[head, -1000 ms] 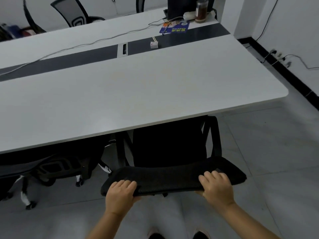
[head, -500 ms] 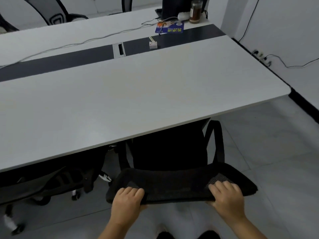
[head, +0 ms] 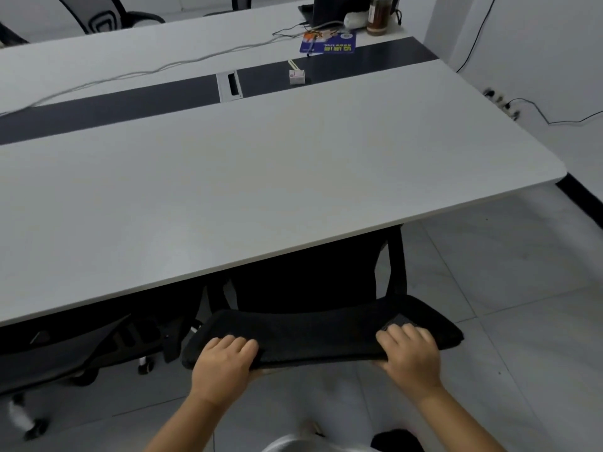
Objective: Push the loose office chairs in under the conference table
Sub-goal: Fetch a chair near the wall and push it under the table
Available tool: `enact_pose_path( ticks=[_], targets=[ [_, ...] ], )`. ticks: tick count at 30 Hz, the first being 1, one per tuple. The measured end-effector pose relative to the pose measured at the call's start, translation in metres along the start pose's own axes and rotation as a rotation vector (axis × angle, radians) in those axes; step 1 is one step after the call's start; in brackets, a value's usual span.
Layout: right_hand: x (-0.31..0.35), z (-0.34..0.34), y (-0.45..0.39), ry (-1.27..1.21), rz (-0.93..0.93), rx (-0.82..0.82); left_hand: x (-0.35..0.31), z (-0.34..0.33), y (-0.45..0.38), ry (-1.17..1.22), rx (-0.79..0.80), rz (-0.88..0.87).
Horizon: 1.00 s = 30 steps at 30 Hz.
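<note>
A black office chair [head: 313,334] stands in front of me, its seat hidden in shadow under the white conference table [head: 261,177]. Only the top of its padded backrest and one armrest strut show past the table's near edge. My left hand [head: 225,363] grips the left end of the backrest top, fingers curled over it. My right hand [head: 409,353] grips the right end the same way. A second black chair [head: 81,347] sits under the table to the left, backrest tilted, castors visible.
On the table's far side lie a blue booklet [head: 328,44], a small white box [head: 297,76], a jar [head: 378,14] and a long cable [head: 130,75]. Another chair [head: 101,14] stands beyond the table. Wall sockets with cords [head: 502,104] line the right wall. My feet show on the grey tiled floor.
The chair has rolled further under the table with both hands still on its backrest. I have stepped closer, so the table edge sits nearer and lower in view.
</note>
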State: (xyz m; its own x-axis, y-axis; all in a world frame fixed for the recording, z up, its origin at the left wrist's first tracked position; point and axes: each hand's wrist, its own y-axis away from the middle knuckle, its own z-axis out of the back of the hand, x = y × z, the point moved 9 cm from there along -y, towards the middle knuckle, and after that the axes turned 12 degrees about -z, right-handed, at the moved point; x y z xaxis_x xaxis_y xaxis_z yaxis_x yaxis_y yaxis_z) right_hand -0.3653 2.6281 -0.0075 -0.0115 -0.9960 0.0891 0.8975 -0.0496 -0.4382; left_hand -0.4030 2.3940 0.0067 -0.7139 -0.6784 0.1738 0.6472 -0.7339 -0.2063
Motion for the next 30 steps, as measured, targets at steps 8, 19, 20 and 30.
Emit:
enact_pose_path(
  ticks=[8, 19, 20, 30],
  targets=[
    [-0.027, -0.006, -0.04, -0.021, 0.049, -0.076, -0.005, -0.011, -0.033, -0.049, 0.091, 0.078],
    [-0.093, -0.039, -0.127, -0.197, 0.136, -0.009, -0.015, -0.011, -0.116, -0.073, -0.096, 0.226],
    [-0.095, -0.041, -0.135, -0.19, 0.153, -0.012, -0.014, -0.011, -0.121, -0.075, -0.124, 0.238],
    [-0.086, -0.043, -0.139, -0.144, 0.259, -0.095, 0.0, -0.015, -0.115, -0.112, -0.095, 0.343]
  ],
)
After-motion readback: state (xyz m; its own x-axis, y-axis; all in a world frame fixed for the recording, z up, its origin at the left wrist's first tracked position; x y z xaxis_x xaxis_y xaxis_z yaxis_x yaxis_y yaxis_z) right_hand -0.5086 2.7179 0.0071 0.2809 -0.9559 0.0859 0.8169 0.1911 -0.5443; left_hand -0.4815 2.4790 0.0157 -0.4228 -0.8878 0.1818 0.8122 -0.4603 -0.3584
